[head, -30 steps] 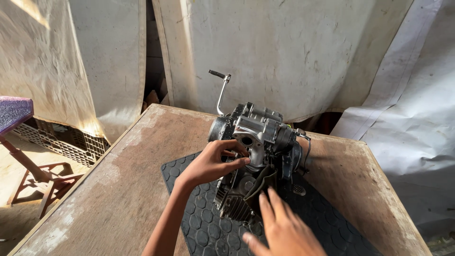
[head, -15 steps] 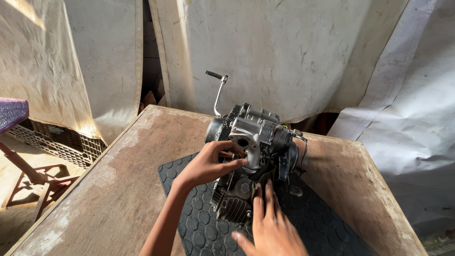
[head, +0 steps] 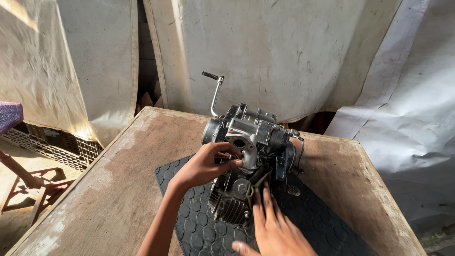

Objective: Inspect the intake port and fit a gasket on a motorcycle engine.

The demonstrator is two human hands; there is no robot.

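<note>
A small grey motorcycle engine point(head: 256, 137) stands on a black rubber mat point(head: 199, 227) on a worn wooden table point(head: 118, 189). A kick-start lever point(head: 215, 92) sticks up from its far left side. My left hand point(head: 206, 166) grips the engine's left side, fingers curled at the cylinder head. My right hand point(head: 272, 223) reaches in from below, fingertips touching the lower front of the engine near its dark finned part point(head: 232, 208). Whether those fingers pinch something small is hidden.
Dirty white sheets point(head: 284, 52) hang behind the table and drape at the right. To the left, below the table edge, lie a plastic crate point(head: 52, 147) and a red metal frame point(head: 28, 189). A purple surface point(head: 9, 116) shows at the far left.
My right hand has moved up from the mat toward the engine's lower front and now touches it. My left hand stays on the engine's left side.
</note>
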